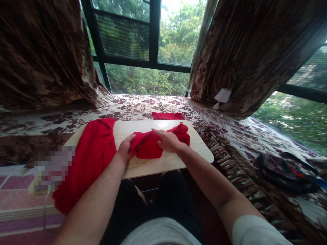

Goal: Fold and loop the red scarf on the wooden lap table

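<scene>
Left hand (125, 149) pinching red bundle (149, 146), right hand (167, 140) flat atop (red garment (93, 156) beside)

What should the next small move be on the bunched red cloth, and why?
Probably draw the left hand outward while the right hand presses flat, to spread the bunched red cloth. It lies crumpled on the wooden table, with the left hand's fingers curled on its edge and the right hand's palm lying on top.
</scene>
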`<state>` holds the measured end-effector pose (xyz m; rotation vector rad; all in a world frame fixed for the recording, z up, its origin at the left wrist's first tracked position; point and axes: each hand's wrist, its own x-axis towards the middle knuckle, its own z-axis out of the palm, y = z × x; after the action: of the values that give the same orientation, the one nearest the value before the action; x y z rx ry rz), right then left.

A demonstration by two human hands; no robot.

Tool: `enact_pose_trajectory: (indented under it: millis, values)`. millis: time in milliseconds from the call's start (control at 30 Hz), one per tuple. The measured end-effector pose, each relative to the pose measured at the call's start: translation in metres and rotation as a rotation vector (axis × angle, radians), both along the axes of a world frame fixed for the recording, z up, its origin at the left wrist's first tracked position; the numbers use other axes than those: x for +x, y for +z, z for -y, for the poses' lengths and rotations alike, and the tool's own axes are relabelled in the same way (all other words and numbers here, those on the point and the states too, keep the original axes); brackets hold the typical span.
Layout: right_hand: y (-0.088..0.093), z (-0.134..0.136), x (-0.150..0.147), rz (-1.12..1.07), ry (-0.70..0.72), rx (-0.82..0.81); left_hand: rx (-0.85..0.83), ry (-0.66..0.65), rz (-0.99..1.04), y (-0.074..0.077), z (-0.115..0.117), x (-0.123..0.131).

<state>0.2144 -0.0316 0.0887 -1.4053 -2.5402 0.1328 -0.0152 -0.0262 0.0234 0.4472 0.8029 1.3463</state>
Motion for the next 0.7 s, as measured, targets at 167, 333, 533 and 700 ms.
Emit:
enact_pose_trajectory:
  millis: [167, 333, 533, 700]
  values:
    - [-0.0025, -0.0027, -0.0038, 0.100, -0.052, -0.006, -0.010, -0.004, 0.017, 0.0015, 0.0009, 0.0012]
    - [-0.0037, -0.0031, -0.0031, 0.180, -0.035, 0.006, -0.006, -0.022, -0.004, 0.0023, 0.0014, 0.0007]
    - [-0.0062, -0.0034, -0.0038, 0.235, -0.118, 0.003, 0.027, -0.009, 0.022, 0.0009, 0.0013, 0.0012]
    - [-0.0060, -0.0011, 0.0017, 0.209, -0.095, 0.032, 0.063, -0.032, -0.008, -0.0026, -0.0005, -0.0002]
